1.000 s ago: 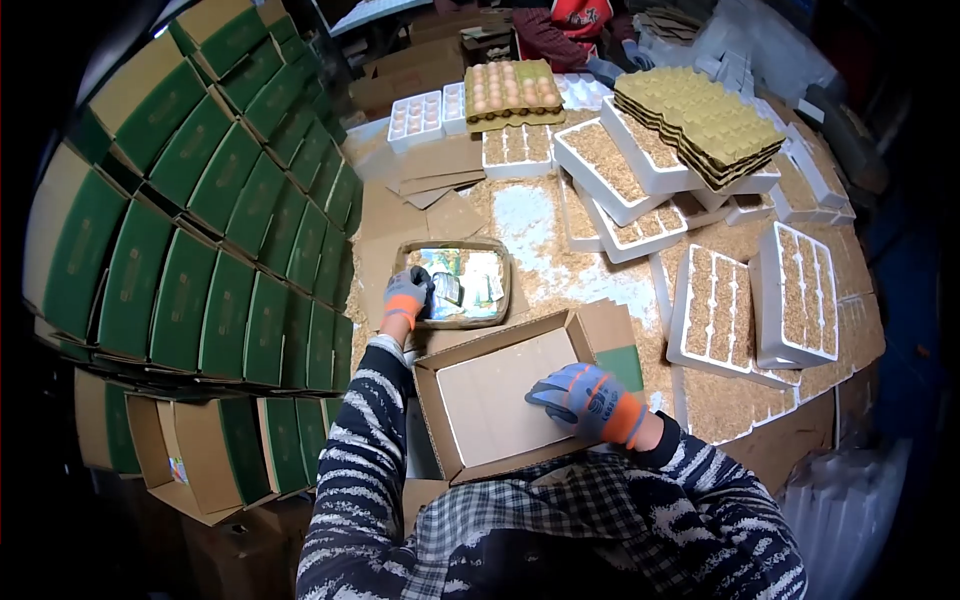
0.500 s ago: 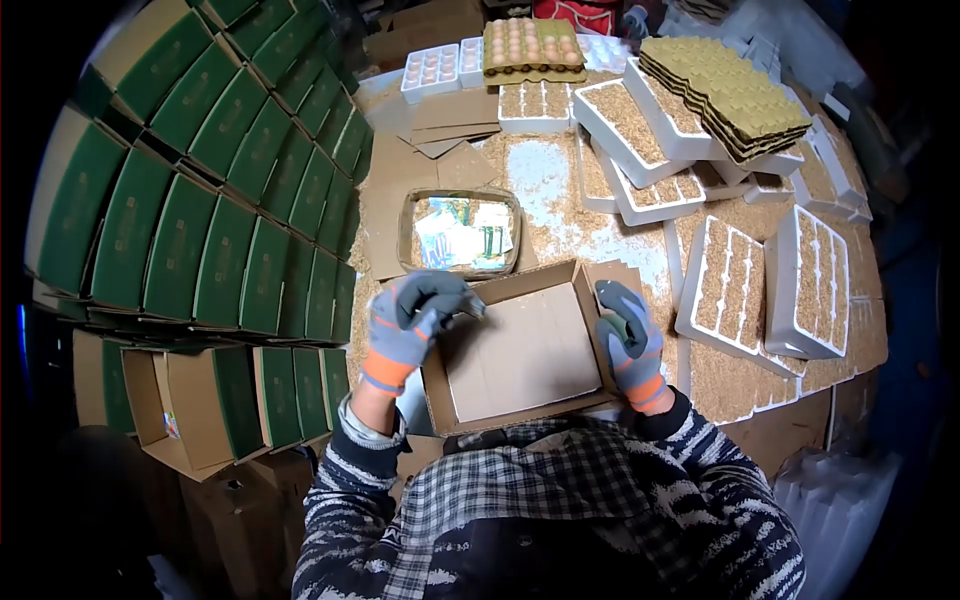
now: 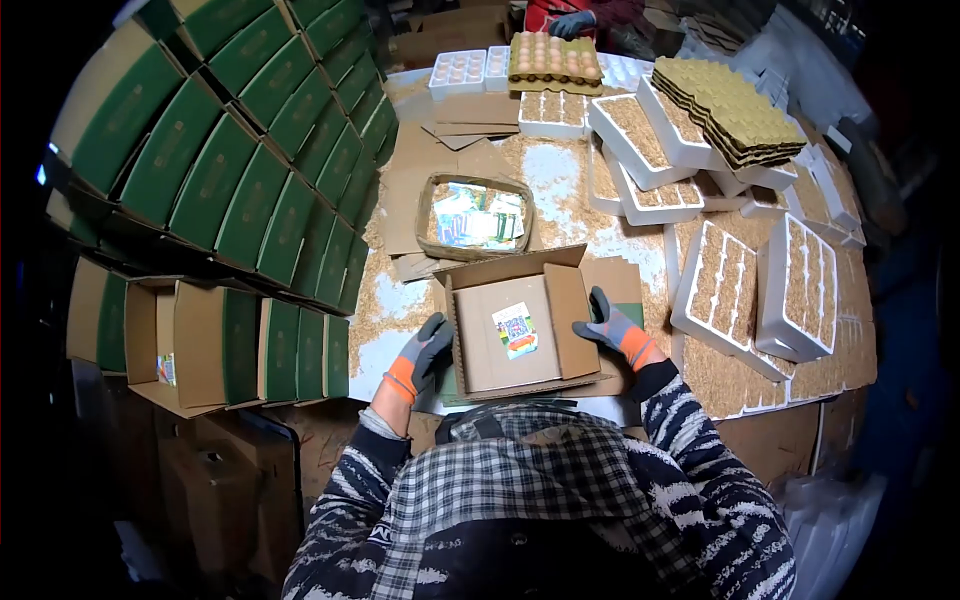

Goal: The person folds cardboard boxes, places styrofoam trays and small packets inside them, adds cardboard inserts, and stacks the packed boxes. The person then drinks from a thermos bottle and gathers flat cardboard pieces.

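An uncapped cardboard box [image 3: 480, 370] stands in front of me, its flaps raised at the back and right. On its bottom lies a small printed card [image 3: 515, 332] with a code-like pattern. My left hand [image 3: 425, 352], in a grey and orange glove, presses its fingers against the box's left wall. At the right, my right hand [image 3: 612, 328] grips the flap, thumb on the inner face and fingers behind. Just beyond the box sits a basket [image 3: 428, 232] holding many printed cards and packets.
Green boxes [image 3: 240, 200] are stacked at the left. White foam trays [image 3: 712, 290] filled with husk-like bedding stand at the right, with yellowish egg trays [image 3: 720, 105] on some. Eggs [image 3: 555, 55] sit at the back, near another person's gloved hand [image 3: 572, 24].
A card now lies inside the box, where the bottom was bare. Both hands have lowered to the box's sides; the right flap now stands visible. The other person's hand has shifted left.
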`<state>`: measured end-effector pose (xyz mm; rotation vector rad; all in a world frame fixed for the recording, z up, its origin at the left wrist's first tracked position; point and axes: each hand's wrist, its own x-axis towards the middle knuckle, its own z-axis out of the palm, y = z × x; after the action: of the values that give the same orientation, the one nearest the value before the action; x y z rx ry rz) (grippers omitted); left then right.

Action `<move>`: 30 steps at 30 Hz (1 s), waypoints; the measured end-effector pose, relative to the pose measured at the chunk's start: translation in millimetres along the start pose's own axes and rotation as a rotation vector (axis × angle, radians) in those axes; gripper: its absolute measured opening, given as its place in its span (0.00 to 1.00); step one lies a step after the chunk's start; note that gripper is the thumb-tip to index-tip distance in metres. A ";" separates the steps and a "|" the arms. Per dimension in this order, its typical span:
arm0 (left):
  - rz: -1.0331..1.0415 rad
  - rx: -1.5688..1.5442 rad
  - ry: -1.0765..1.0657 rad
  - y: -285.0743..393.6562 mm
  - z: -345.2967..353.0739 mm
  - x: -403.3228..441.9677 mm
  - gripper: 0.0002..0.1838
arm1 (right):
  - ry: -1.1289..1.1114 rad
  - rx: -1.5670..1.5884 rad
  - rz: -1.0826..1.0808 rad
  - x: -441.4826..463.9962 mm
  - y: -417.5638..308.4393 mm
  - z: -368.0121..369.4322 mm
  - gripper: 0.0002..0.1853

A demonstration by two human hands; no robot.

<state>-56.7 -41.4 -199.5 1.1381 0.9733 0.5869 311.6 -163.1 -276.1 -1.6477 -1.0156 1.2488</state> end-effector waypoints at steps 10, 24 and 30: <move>0.138 -0.045 0.211 -73.8 11.6 21.4 0.30 | 0.138 0.172 -0.197 -45.2 -88.4 57.3 0.50; 1.463 0.041 1.492 192.7 -224.7 -266.4 0.22 | -0.057 0.073 -0.934 -92.8 -329.1 212.3 0.25; 1.047 -0.430 -0.007 43.4 -544.6 -247.4 0.27 | -0.071 0.403 -1.015 -79.5 -386.1 340.6 0.34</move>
<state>-647.7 33.7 -130.2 1.1928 0.1395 1.5388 -82.8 -58.8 47.9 -0.5999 -1.2888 0.7263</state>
